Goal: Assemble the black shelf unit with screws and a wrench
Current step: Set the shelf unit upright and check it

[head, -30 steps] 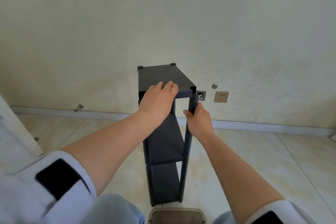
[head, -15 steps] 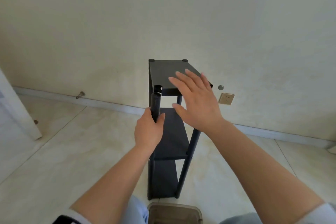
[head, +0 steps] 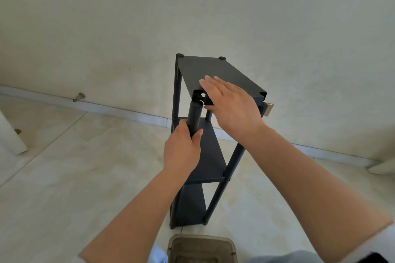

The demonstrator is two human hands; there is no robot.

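Observation:
The black shelf unit stands upright on the floor in front of me, with three tiers. My left hand grips the near left upright post just below the top shelf; the post's top sits under the notched corner of that shelf. My right hand lies flat, fingers straight, on the near edge of the top shelf. No screws or wrench are visible.
A pale wall rises close behind the unit, with a baseboard and a door stop. A wall socket peeks out by the shelf's right corner. A translucent bin sits at the bottom edge. Tiled floor spreads left.
A second ago my left hand pressed the top shelf and my right held the right post. The hands have since swapped roles, and my view has moved closer.

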